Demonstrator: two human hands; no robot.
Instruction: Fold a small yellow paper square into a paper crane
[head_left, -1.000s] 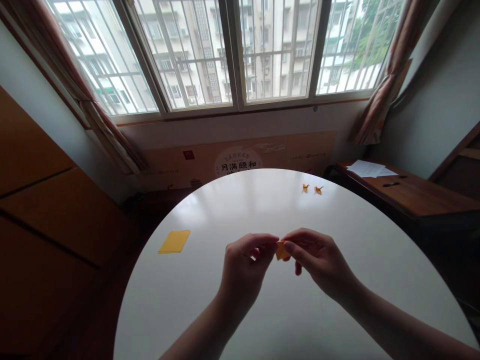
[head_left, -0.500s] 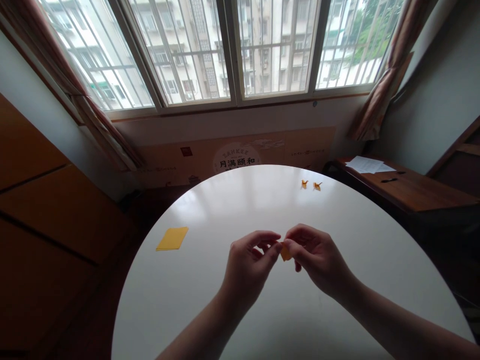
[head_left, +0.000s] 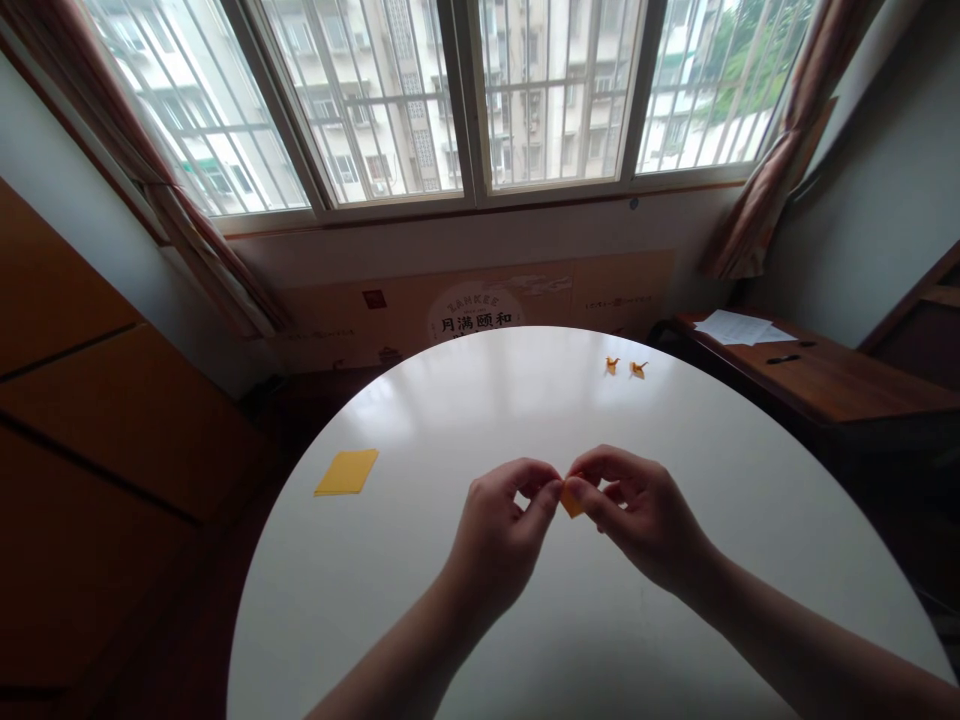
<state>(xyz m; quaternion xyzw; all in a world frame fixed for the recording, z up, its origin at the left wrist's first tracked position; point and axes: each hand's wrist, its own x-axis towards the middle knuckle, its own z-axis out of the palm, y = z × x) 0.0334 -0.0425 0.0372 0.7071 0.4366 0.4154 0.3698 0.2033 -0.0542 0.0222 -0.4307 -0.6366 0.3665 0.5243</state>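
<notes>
A small folded piece of orange-yellow paper (head_left: 572, 501) is held above the white table, mostly covered by fingers. My left hand (head_left: 511, 515) pinches its left edge between thumb and fingertips. From the other side, my right hand (head_left: 630, 505) grips it with the thumb across its near face and the fingers curled behind. The two hands' fingertips meet at the top of the paper. Two little folded paper birds (head_left: 613, 366) stand near the table's far edge. A stack of yellow square paper (head_left: 346, 473) lies to the left of my hands.
The round white table (head_left: 360, 600) has its curved edge toward the window. At the right, a brown wooden desk (head_left: 847, 385) bears white sheets of paper (head_left: 735, 327). A printed cardboard panel (head_left: 390, 305) is behind the table, and wooden cabinets (head_left: 75, 430) are at the left.
My right hand's fingers have curled in closer around the folded paper, and the lower fingers have drawn up. The view has shifted slightly; everything else lies as before.
</notes>
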